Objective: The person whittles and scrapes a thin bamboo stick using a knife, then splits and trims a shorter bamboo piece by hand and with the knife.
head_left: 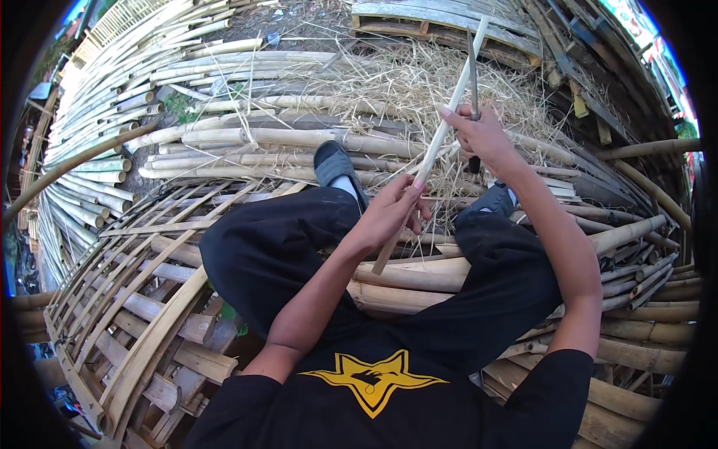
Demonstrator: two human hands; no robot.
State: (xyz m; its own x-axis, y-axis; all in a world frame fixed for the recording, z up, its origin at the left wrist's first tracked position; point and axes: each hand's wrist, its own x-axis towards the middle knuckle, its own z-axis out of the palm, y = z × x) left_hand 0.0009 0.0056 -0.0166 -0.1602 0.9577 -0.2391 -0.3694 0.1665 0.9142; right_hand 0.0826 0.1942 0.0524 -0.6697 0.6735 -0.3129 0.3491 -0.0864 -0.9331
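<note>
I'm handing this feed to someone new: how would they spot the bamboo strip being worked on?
Start at the person's black-trousered knees in the middle of the picture. Just above them the left hand grips a pale bamboo strip that slants up and to the right past the right hand. Unlike the round poles lying flat around it, it is thin, flat and lifted.

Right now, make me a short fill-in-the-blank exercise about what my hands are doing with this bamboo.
1. The left hand grips a pale bamboo ____.
2. The right hand holds a dark ____ against the strip.
3. Dry ____ lies heaped beyond the feet.

Missing words: strip; blade; shavings
</note>
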